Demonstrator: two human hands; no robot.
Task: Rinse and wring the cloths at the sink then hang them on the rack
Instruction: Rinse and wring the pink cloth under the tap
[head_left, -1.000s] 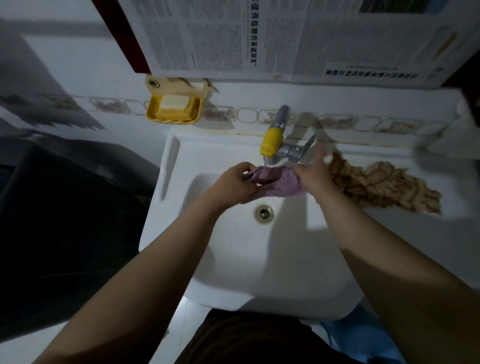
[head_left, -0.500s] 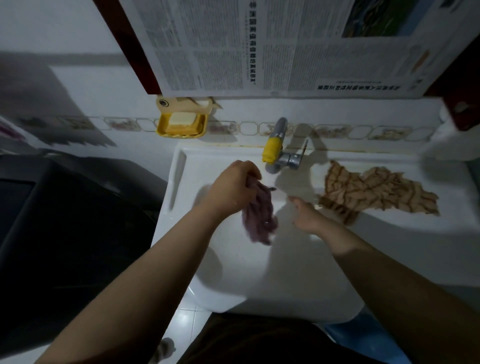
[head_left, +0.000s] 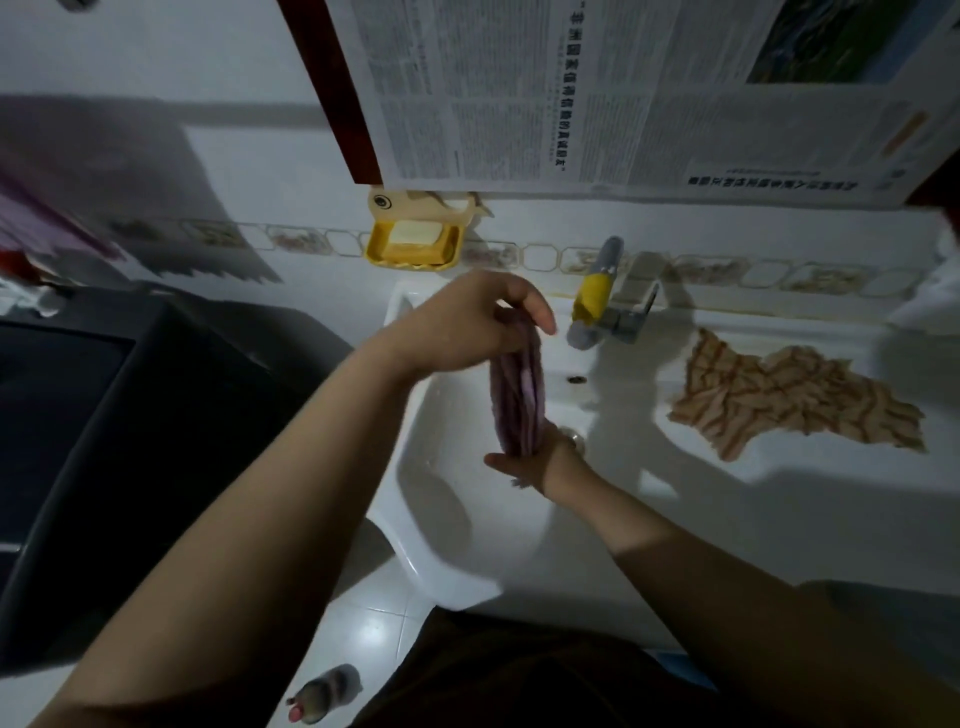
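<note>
A purple cloth (head_left: 517, 395) hangs bunched into a long roll over the white sink (head_left: 467, 525). My left hand (head_left: 467, 325) grips its top end, near the sink's back left corner. My right hand (head_left: 535, 460) holds its bottom end from below, over the basin. A brown checked cloth (head_left: 789, 397) lies spread flat on the sink's right ledge. The tap (head_left: 595, 299) with a yellow sleeve stands at the back rim, right of my left hand. No rack is in view.
A yellow soap dish (head_left: 413, 244) with a soap bar hangs on the wall above the sink's left corner. Newspaper sheets (head_left: 623, 88) cover the wall above. A dark appliance (head_left: 104, 441) stands to the left. A small bottle (head_left: 322, 693) lies on the floor tiles.
My left hand lifted the purple cloth away from the tap so it hangs lengthwise. My right hand let go, then came under it and took hold of its lower end.
</note>
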